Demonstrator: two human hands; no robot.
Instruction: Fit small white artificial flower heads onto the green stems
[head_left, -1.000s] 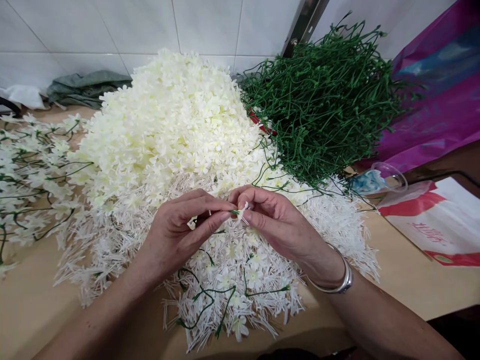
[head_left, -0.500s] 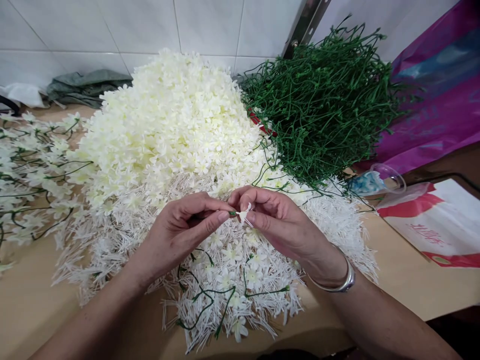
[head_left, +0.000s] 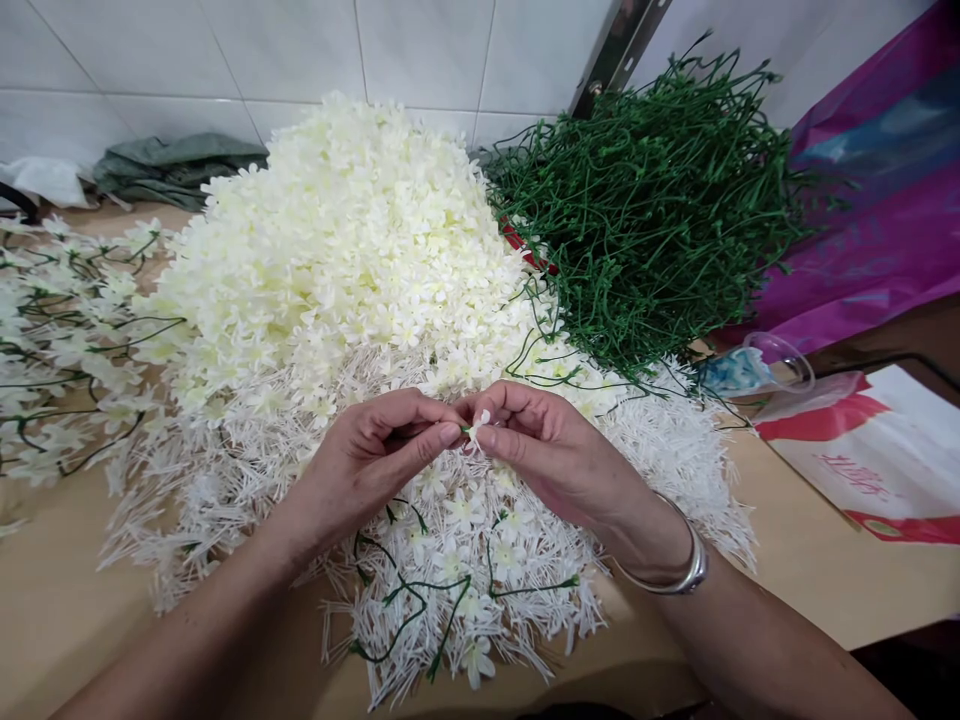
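Observation:
Between my fingertips is a small white artificial flower (head_left: pixel 478 428) joined to the tip of a green stem. My left hand (head_left: pixel 382 445) pinches the stem, most of which is hidden behind the fingers. My right hand (head_left: pixel 551 445), with a silver bangle at its wrist, holds the flower between thumb and finger, touching the left fingertips. Below the hands, several white flowers on green stems (head_left: pixel 420 585) lie over a heap of thin white stamens (head_left: pixel 225 500). Behind them rises a large pile of loose cream-white flower heads (head_left: pixel 352 230).
A tall bundle of green plastic stems (head_left: pixel 652 200) stands back right, beside a purple bag (head_left: pixel 877 210). A clear plastic cup (head_left: pixel 750 370) lies near a red and white bag (head_left: pixel 870 460). Finished-looking flower sprigs (head_left: pixel 67 350) spread at left; grey-green cloth (head_left: pixel 176 165) lies by the tiled wall.
The flower sits closer to the left fingertips, with less green showing between them. My right hand has shifted slightly left and down.

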